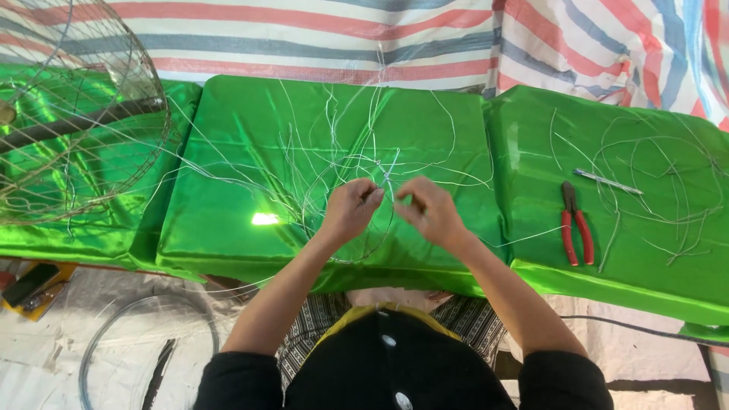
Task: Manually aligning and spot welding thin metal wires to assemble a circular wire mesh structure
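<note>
My left hand [351, 206] and my right hand [429, 209] are close together above the middle green cushion [243, 137]. Each pinches thin silvery wire [386, 178] where several strands meet in a small knot between the hands. A wire ring [311, 201] curves under my hands, and long loose strands fan out from the knot across the green cloth toward the back.
Red-handled pliers [575, 225] and a thin metal tool [607, 182] lie on the right green cushion [645, 281] among loose wire pieces [668, 178]. A round wire cage frame [72, 114] stands at the far left. A wire coil [144, 334] lies on the floor. Striped tarpaulin [319, 38] hangs behind.
</note>
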